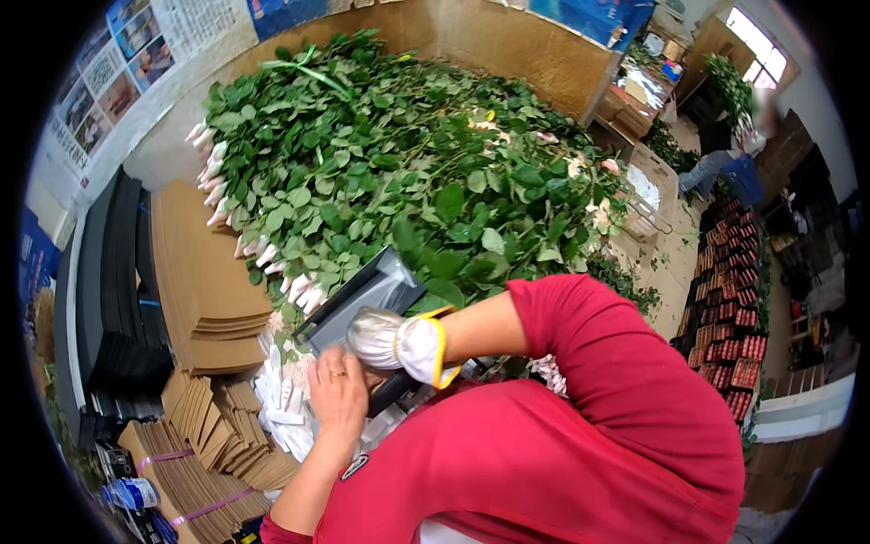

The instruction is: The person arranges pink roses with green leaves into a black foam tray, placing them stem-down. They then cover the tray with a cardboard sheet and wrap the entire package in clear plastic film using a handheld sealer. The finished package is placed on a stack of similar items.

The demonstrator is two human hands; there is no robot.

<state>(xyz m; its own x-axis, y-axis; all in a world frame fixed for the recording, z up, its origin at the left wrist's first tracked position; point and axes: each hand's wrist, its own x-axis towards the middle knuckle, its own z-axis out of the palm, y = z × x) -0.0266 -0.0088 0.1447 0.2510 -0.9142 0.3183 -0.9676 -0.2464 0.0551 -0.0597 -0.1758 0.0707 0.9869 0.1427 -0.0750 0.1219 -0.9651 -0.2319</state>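
Note:
My left hand (336,391), bare with a ring on one finger, lies at the near left side of a dark open box or tray (360,299). My right hand (376,338), in a white and grey work glove with a yellow-edged cuff, is over the same tray, close beside my left hand. What the fingers of either hand hold is hidden. Clear film shows at the tray's far end. Beyond it a large heap of leafy rose stems (380,170) is spread out, with pale pink wrapped buds (306,291) along its left edge.
Brown cardboard sheets (204,272) and dark folded panels (119,272) stand at the left. Strapped cardboard pieces (197,469) and white paper strips (282,401) lie nearer. A clear plastic bin (649,194) stands at right. Another person (714,166) is farther back beside rows of packed red flowers (727,306).

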